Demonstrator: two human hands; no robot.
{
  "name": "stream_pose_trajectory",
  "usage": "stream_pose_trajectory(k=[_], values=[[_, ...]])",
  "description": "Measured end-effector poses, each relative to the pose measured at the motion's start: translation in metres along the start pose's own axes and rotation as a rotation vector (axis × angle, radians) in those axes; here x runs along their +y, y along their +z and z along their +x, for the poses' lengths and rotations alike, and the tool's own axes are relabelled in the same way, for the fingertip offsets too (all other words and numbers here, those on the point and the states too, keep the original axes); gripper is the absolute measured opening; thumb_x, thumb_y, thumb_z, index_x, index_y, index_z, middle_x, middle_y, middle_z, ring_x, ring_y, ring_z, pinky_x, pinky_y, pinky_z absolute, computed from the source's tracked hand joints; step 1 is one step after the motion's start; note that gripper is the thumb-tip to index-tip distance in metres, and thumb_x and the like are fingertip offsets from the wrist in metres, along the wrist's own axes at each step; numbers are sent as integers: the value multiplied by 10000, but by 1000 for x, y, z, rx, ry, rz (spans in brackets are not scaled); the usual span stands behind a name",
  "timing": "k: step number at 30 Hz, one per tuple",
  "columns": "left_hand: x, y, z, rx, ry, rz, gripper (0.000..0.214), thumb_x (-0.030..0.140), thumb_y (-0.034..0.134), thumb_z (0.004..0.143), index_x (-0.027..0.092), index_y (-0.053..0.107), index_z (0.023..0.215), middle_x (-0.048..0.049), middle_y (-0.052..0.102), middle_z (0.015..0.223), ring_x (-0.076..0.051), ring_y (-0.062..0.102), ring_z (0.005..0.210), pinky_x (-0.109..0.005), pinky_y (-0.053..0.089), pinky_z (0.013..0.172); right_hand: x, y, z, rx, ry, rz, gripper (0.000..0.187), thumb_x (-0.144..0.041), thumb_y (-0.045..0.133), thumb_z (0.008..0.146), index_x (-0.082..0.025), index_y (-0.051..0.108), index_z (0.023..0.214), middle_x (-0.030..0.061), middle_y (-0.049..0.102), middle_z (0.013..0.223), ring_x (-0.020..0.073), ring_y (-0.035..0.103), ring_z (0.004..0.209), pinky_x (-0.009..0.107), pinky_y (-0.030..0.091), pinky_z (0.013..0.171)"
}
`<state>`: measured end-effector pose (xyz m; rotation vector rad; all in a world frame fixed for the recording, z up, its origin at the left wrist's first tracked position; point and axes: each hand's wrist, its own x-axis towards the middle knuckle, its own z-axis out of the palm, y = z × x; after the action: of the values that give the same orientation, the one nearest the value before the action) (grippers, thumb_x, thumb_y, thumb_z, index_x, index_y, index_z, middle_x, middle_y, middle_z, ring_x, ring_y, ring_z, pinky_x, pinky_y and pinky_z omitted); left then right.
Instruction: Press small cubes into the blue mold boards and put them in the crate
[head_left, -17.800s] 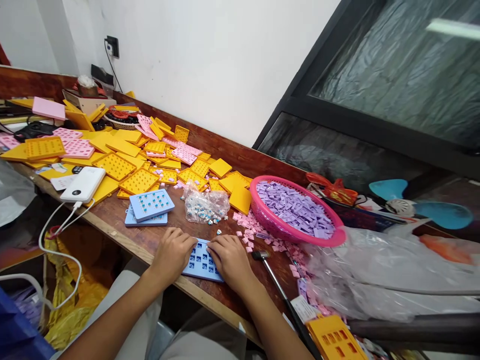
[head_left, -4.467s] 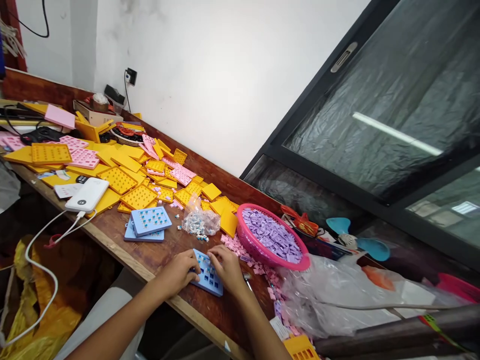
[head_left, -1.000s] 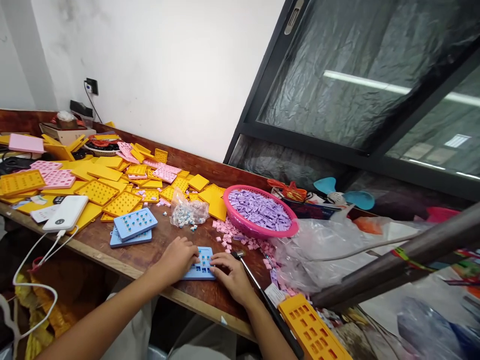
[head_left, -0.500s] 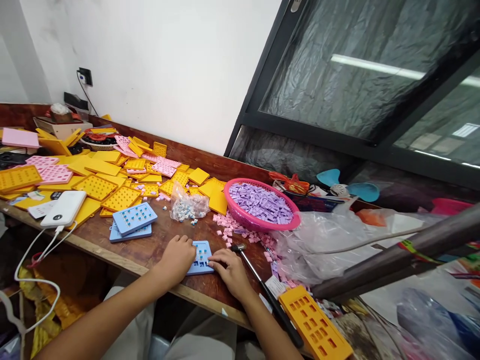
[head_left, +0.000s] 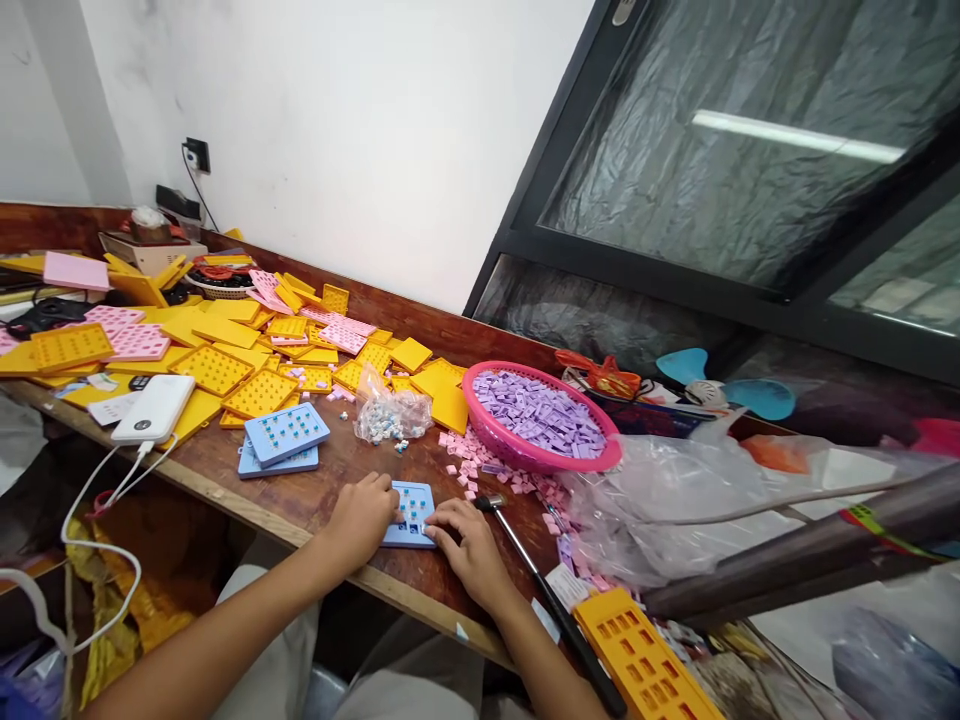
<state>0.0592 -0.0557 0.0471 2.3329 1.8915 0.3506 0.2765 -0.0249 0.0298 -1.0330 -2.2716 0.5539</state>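
Blue panel [head_left: 409, 541], flat, long axis indeterminate, turquoise pieces [head_left: 422, 505] inset; left hand [head_left: 364, 518], right hand [head_left: 466, 538], curled at its edges, grip unclear

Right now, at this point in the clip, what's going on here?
Someone has both hands at a light-blue panel near the edge of a wooden table. The left hand rests on its left side; the fingertips of the right hand are at its right side, though whether they pinch anything is too small to tell. Several small blue-and-white pieces sit in it, and some near openings look unfilled.
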Motion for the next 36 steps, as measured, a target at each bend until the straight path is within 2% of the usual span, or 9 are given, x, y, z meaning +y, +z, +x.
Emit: stream_pose_trajectory(k=[8, 11, 14, 18, 21, 25, 30, 33, 36], values=[[-8, -1, -5, 21, -7, -74, 221, 385, 611, 968, 215, 746, 925, -60, 679, 1003, -199, 643, 985, -286, 469, 755, -9, 6, -13, -28, -210, -323, 235, -245, 523, 1002, -235, 723, 1126, 108, 717, 1090, 294, 607, 1032, 456, 438, 897], [-3, 0, -7, 0, 75, 33, 212, 285, 565, 990, 177, 744, 960, -107, 682, 1039, -231, 625, 1004, -310, 464, 728, -16, 8, -23, -71, -265, -418, 317, -243, 519, 992, -207, 664, 1272, 133, 699, 1173, 321, 582, 1093, 482, 422, 937], [5, 8, -14, 33, 191, 120, 201, 214, 561, 977, 158, 754, 979, -140, 671, 1079, -267, 597, 1032, -358, 457, 763, -18, 4, -20, -99, -233, -389, 284, -240, 493, 1005, -211, 693, 1204, 126, 707, 1115, 300, 596, 1043, 465, 430, 916], [12, 25, -32, 153, 298, 161, 260, 316, 541, 1002, 188, 760, 1055, -137, 649, 1131, -270, 561, 1050, -411, 434, 833, -8, -3, 14, -82, -109, -225, 304, -289, 480, 1023, -226, 724, 854, 81, 707, 926, 235, 625, 883, 394, 461, 831], [15, 37, -43, 233, 295, 184, 304, 307, 484, 1027, 168, 752, 1060, -135, 632, 1182, -261, 546, 1069, -432, 417, 894, 8, 2, 59, -25, -63, -131, 176, -293, 577, 965, -221, 725, 1027, 73, 706, 972, 229, 641, 886, 358, 486, 820], [20, 40, -46, 280, 297, 205, 308, 274, 467, 1022, 142, 744, 1045, -146, 621, 1217, -272, 526, 1128, -453, 389, 972, 29, 23, 119, -93, -28, -148, 300, -188, 676, 867, -230, 709, 1163, 69, 714, 1093, 233, 654, 997, 342, 480, 894], [-7, -3, -20, 223, 175, 120, 349, 365, 464, 1019, 152, 734, 961, -132, 661, 1054, -267, 569, 1022, -445, 417, 934, 37, 38, 152, -118, -13, -174, 167, -126, 705, 817, -208, 767, 948, 72, 753, 1002, 243, 674, 974, 334, 472, 890], [-54, -42, 9, 258, -38, 137, 282, 263, 448, 1008, 161, 706, 1056, -134, 663, 1141, -275, 575, 1093, -414, 429, 935, 35, 29, 143, -116, -16, -178, 42, -180, 710, 822, -198, 747, 832, 60, 750, 899, 232, 675, 876, 318, 476, 809], [-103, -66, 43, 177, -246, 150, 276, 241, 460, 994, 150, 706, 1081, -158, 670, 1204, -288, 590, 1161, -404, 429, 986, 31, 11, 117, -120, -14, -148, 44, -229, 700, 833, -196, 722, 813, 41, 734, 838, 208, 659, 784, 298, 472, 730]])
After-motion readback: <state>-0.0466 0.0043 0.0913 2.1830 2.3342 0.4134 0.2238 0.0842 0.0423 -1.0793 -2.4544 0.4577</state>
